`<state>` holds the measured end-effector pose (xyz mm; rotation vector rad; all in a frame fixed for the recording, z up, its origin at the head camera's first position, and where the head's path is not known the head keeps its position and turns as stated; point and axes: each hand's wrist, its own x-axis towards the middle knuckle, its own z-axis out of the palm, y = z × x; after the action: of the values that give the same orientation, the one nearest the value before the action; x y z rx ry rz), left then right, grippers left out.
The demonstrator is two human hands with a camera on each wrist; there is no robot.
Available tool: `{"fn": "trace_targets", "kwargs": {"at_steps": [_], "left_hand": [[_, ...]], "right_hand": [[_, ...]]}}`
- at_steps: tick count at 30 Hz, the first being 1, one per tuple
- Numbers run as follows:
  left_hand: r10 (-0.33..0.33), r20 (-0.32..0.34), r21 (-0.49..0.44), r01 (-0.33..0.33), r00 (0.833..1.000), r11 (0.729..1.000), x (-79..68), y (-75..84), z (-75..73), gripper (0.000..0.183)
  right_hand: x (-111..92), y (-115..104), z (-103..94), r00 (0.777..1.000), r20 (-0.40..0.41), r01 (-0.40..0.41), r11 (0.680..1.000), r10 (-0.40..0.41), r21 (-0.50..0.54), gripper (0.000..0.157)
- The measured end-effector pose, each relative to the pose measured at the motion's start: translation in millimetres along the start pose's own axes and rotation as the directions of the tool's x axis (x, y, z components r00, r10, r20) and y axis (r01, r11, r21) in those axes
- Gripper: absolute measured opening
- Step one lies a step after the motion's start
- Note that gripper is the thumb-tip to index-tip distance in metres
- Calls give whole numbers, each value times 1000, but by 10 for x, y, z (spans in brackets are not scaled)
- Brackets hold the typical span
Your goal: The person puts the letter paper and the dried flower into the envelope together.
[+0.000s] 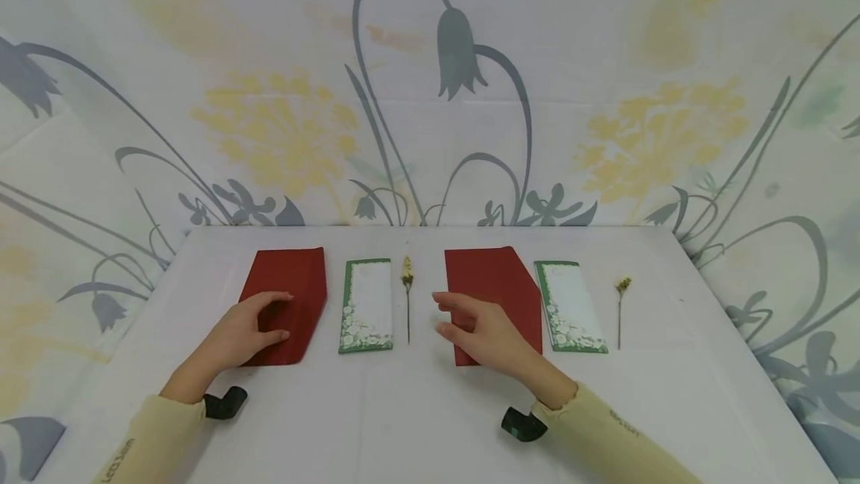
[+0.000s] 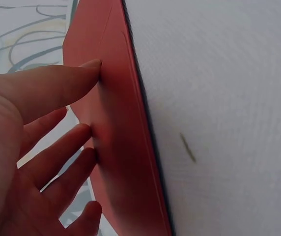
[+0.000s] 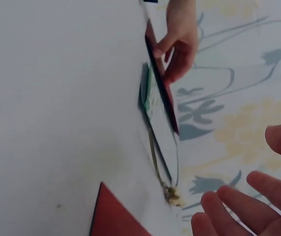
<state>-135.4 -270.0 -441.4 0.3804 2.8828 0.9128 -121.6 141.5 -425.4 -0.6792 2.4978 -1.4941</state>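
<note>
My left hand (image 1: pixel 235 331) is over a red envelope (image 1: pixel 305 282) on the left, thumb and fingers apart. In the left wrist view the thumb and fingertips (image 2: pixel 84 132) are at its surface; whether they press on it I cannot tell. A second red envelope (image 1: pixel 493 271) lies to the right, partly covered by my right hand (image 1: pixel 497 334). That hand hovers with loosely bent, spread fingers and holds nothing. Between the envelopes lie a white card with a green floral border (image 1: pixel 366 301) and a dried yellow flower sprig (image 1: pixel 407 278).
Right of the second envelope are another green-bordered card (image 1: pixel 576 308) and a shorter flower sprig (image 1: pixel 622 286). Everything lies on a white cloth (image 1: pixel 403 417). A flower-patterned backdrop (image 1: pixel 289 133) rises behind. Black devices (image 1: pixel 524 424) sit at both wrists.
</note>
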Motion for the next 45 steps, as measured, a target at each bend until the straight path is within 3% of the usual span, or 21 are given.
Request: {"fn": "trace_targets", "kwargs": {"at_steps": [10,19,35,45], "left_hand": [[22,7,20,-22,1000,1000,2,-3,19,56],[56,-4,59,-55,998,997,16,22,9,52],[31,-4,74,-30,1000,997,48,-27,12,53],[12,4,70,-13,1000,997,65,-33,-10,56]], "right_hand": [[264,-138,280,991,106,82,997,-80,-16,46],[472,-218,495,983,156,88,995,-93,36,46],[882,-309,935,978,179,84,990,-104,113,43],[1086,-329,1168,984,154,85,996,-85,3,41]]}}
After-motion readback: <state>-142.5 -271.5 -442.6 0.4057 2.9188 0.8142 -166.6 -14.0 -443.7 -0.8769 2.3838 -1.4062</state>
